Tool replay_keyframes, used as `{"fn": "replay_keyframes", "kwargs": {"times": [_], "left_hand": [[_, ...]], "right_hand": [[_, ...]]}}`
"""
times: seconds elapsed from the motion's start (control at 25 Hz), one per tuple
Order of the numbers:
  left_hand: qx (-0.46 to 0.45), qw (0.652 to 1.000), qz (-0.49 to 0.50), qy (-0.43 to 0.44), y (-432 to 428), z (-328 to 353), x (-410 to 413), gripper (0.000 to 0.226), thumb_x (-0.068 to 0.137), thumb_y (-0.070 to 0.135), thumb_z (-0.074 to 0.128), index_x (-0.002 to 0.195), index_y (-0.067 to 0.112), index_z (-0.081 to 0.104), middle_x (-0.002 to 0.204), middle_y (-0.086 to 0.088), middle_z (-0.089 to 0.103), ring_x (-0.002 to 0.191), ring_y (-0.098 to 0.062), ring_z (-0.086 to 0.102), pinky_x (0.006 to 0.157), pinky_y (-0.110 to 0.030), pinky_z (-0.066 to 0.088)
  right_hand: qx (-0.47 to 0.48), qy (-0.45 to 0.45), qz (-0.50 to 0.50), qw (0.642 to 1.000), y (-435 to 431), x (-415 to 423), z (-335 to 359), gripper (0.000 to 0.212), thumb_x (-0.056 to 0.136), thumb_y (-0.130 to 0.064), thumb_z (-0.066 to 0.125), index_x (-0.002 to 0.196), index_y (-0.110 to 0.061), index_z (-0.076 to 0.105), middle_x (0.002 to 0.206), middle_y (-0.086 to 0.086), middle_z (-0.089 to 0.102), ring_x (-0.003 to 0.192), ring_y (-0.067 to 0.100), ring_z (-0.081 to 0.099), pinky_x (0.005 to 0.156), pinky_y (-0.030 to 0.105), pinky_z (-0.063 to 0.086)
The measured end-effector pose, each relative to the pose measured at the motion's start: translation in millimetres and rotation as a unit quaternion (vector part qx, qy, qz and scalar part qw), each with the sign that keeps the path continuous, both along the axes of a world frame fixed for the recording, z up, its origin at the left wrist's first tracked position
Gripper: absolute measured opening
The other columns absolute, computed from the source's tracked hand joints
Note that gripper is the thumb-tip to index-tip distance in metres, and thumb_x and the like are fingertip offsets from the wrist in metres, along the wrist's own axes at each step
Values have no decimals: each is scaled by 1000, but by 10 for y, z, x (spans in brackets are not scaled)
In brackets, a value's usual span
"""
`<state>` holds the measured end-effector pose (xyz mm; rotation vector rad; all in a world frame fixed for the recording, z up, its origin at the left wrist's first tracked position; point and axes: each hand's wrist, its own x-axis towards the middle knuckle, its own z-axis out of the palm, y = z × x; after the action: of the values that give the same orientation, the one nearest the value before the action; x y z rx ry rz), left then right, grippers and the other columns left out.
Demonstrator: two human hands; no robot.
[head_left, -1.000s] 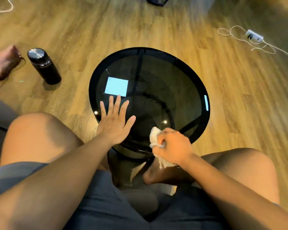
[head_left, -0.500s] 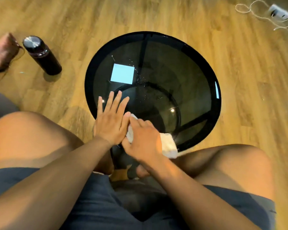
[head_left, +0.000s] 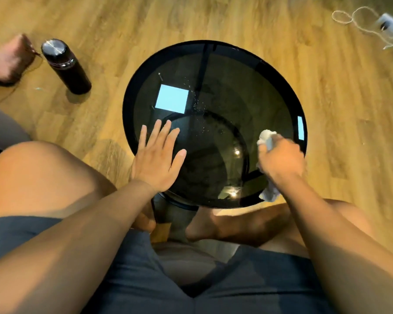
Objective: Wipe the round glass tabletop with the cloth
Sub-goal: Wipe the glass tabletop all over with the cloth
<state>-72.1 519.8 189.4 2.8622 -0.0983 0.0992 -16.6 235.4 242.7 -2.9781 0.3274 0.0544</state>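
Dark glass forms the round tabletop [head_left: 225, 94], ringed in black and standing on a wooden floor [head_left: 327, 87]; the left hand [head_left: 156, 163] lies flat on its near-left part, fingers spread and holding nothing; the right hand [head_left: 281, 160] is clenched around a white cloth [head_left: 266, 135] at its near-right edge; a black flask [head_left: 65, 65] stands on the floor well left of the tabletop

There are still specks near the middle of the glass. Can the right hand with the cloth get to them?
Probably yes. The right hand holds the cloth on the glass tabletop, and bare glass lies between it and the specks. The left hand rests flat to the side.
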Motion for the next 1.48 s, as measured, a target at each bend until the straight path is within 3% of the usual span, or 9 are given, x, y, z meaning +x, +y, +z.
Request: {"fn": "replay_keyframes", "kwargs": {"times": [0.32, 0.52, 0.68, 0.88, 0.96, 1.04, 1.16, 1.32, 1.48], "left_hand": [[-65, 998, -22, -4, 3, 83, -47, 60, 100, 44, 24, 147, 10, 38, 160, -13, 32, 153, -28, 14, 124, -54, 1], [-132, 990, 23, -41, -95, 275, -218, 44, 97, 31, 54, 137, 14, 49, 154, -8, 42, 152, -30, 18, 120, -51, -3], [-305, 950, 49, 37, -261, 502, -457, 18, 95, 24, 60, 112, 20, 64, 113, 5, 65, 117, -19, 58, 97, -23, 38], [-487, 847, 56, 205, -570, 787, -643, 19, 96, 33, 61, 114, 27, 65, 104, 10, 69, 99, -6, 66, 84, -18, 50], [-588, 765, 54, 255, -544, 841, -671, 23, 95, 41, 61, 114, 28, 66, 104, 11, 72, 97, -3, 68, 80, -16, 53], [-628, 722, 73, 280, -483, 844, -675, 26, 93, 41, 65, 111, 23, 68, 104, 3, 75, 98, -13, 72, 89, -32, 58], [-554, 794, 116, 222, -459, 837, -556, 15, 90, 32, 71, 101, 22, 68, 99, 0, 75, 93, -18, 72, 89, -45, 59], [-598, 766, 104, 215, -463, 881, -450, 10, 93, 33, 67, 97, 25, 64, 99, -2, 72, 90, -19, 72, 73, -32, 58], [-605, 753, 106, 237, -397, 840, -411, 15, 96, 34, 61, 99, 19, 63, 105, -9, 68, 98, -27, 68, 83, -45, 56]], "right_hand": [[60, 47, 306, 949, 1205, -967, 3, 48, 91, -47, 50, 135, -30, 50, 115, 4, 59, 100, 27, 60, 73, 38, 49], [10, 85, 114, 990, -31, -606, 127, 35, 86, -36, 54, 121, -33, 59, 111, 5, 54, 98, 31, 60, 75, 39, 52], [157, 35, -72, 984, -358, -490, 285, 35, 88, -35, 61, 121, -24, 62, 113, 8, 62, 106, 32, 61, 80, 35, 49], [697, 78, -124, 702, 304, -754, 434, 28, 91, -28, 62, 114, -11, 64, 114, 14, 63, 101, 23, 63, 87, 38, 50], [801, 178, -128, 558, 543, -906, 441, 47, 91, -36, 56, 126, -4, 61, 126, 18, 61, 117, 30, 58, 103, 46, 44], [830, 233, -103, 497, 663, -981, 454, 59, 94, -53, 45, 131, -10, 60, 133, 18, 60, 124, 35, 56, 104, 51, 43], [782, 219, -49, 582, 716, -977, 451, 67, 87, -68, 47, 125, -16, 66, 128, 13, 65, 119, 30, 61, 100, 46, 47], [626, 153, -82, 760, 599, -967, 391, 38, 86, -39, 70, 116, -16, 67, 105, 6, 75, 93, 21, 73, 82, 38, 57], [676, 123, -194, 700, 420, -938, 355, 36, 96, -37, 53, 118, -12, 66, 106, 10, 74, 95, 25, 71, 83, 38, 54]]}}
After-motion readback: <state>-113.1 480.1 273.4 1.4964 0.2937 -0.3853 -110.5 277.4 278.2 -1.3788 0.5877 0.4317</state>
